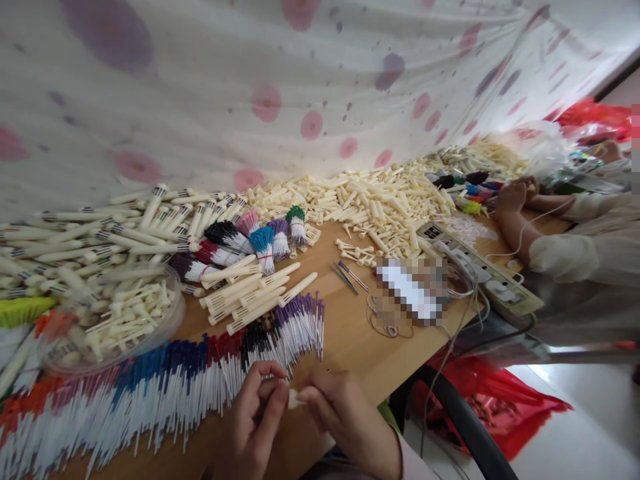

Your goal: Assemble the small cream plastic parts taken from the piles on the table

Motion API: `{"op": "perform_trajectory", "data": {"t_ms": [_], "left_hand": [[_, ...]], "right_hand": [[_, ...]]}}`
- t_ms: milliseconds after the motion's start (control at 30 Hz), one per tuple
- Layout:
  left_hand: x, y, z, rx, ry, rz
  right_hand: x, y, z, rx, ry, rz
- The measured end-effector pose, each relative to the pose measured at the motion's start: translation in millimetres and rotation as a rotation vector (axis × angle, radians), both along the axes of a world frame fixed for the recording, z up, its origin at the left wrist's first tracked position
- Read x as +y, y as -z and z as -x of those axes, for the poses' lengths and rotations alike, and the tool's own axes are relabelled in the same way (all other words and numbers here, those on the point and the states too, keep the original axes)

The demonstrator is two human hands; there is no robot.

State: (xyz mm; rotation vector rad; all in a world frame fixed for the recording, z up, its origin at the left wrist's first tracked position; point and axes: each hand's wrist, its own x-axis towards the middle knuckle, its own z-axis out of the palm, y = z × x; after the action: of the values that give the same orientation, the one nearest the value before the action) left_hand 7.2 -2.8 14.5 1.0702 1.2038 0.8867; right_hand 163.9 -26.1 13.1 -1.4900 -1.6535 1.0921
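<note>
Near the table's front edge, my left hand (257,420) and my right hand (345,413) meet with fingers pinched. Between their fingertips shows a small cream plastic piece (294,400), mostly covered, so its exact shape is unclear. Just beyond my left hand runs a long row of pen refills (190,373), white tubes with coloured ends grouped by colour. Several cream pen barrels (260,293) with slotted ends lie behind that row. A clear round tub (173,313) at the left holds small cream plastic parts.
Tied refill bundles (263,243) and heaps of cream barrels (370,200) line the curtain. Tweezers (345,277), a blurred-out phone-like object (413,290) and a power strip (485,273) with cables lie rightward. A co-worker's arms (520,220) rest farther right. A red bag (500,400) stands below.
</note>
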Motion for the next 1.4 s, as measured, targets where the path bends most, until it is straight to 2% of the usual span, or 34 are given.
{"op": "perform_trajectory", "data": {"t_ms": [167, 333, 433, 500, 600, 700, 833, 967, 1067, 1267, 1333, 1400], "left_hand": [[-2, -3.0, 1, 0.015, 0.005, -0.012], [-5, 2.8, 0, -0.028, -0.013, -0.018], [2, 8.0, 2, -0.119, -0.109, 0.006], [9, 7.9, 4, -0.258, -0.175, 0.084], [17, 1.1, 6, -0.476, -0.206, 0.297], [17, -6.4, 6, -0.538, -0.198, 0.394], [12, -2.9, 4, -0.491, -0.191, 0.308], [10, 8.4, 8, -0.245, -0.188, 0.110], [9, 12.7, 11, -0.132, -0.176, 0.045], [7, 8.6, 12, -0.048, -0.215, -0.045], [7, 6.1, 12, -0.011, -0.212, -0.096], [7, 4.5, 12, 0.014, -0.208, -0.126]], "right_hand": [[-1, -5.5, 0, -0.068, -0.078, -0.060], [-1, 4.1, 3, 0.211, -0.039, 0.142], [1, 10.6, 4, 0.372, 0.022, 0.137], [1, 13.1, 6, 0.489, 0.080, 0.108], [1, 14.3, 9, 0.608, 0.099, 0.113], [1, 14.1, 12, 0.640, 0.064, 0.108], [1, 14.9, 16, 0.615, 0.050, 0.095], [3, 16.4, 20, 0.585, 0.068, 0.090], [4, 15.8, 20, 0.494, 0.081, 0.031], [5, 9.8, 19, 0.285, 0.088, -0.072], [4, 8.3, 19, 0.315, 0.072, -0.040], [3, 7.4, 20, 0.420, 0.029, 0.060]]}}
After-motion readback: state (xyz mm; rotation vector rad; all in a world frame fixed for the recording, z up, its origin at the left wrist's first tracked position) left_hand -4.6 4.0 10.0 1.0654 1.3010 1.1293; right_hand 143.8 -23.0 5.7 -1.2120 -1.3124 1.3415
